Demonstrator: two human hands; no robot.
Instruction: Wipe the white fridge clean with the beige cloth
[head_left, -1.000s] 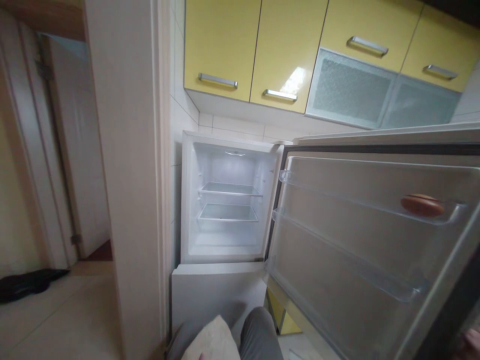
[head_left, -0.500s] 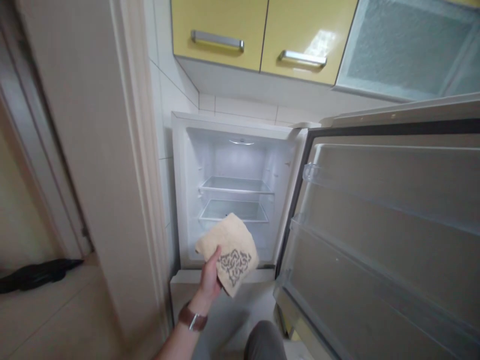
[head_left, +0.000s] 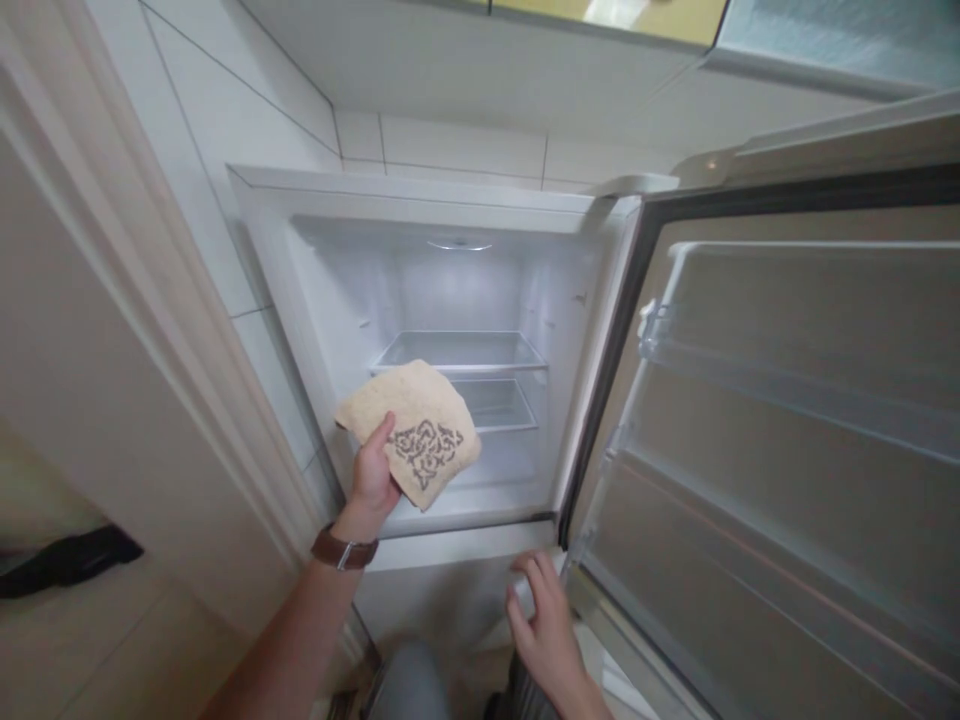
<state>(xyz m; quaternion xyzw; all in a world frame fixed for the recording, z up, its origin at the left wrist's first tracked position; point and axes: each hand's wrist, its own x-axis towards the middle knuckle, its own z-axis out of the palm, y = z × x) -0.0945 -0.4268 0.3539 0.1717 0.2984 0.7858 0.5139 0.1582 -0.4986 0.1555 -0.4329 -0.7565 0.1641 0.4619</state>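
My left hand [head_left: 373, 478] grips a folded beige cloth [head_left: 424, 405] with a dark ornamental pattern, thumb on top and the other fingers hidden beneath. The cloth is held in front of the opening of a lit white fridge [head_left: 450, 205], overlapping the view of its two glass shelves [head_left: 469, 350]. Lower right, my right hand [head_left: 544, 620] is by the top of the fridge's lower door [head_left: 442, 590], near the hinge side. Its fingers are curved, with the thumb apart from them. A pale patch shows in that gap; I cannot make out what it is.
The fridge door [head_left: 780, 420] stands wide open on the right, with clear plastic racks [head_left: 750, 375]. A door frame [head_left: 142, 330] rises close on the left. Yellow cabinets [head_left: 622, 18] hang above. A black object [head_left: 71, 560] lies on the floor at left.
My view has moved closer to the fridge and tilted down. My right hand has come into view at lower right. The cloth stays in my left hand.
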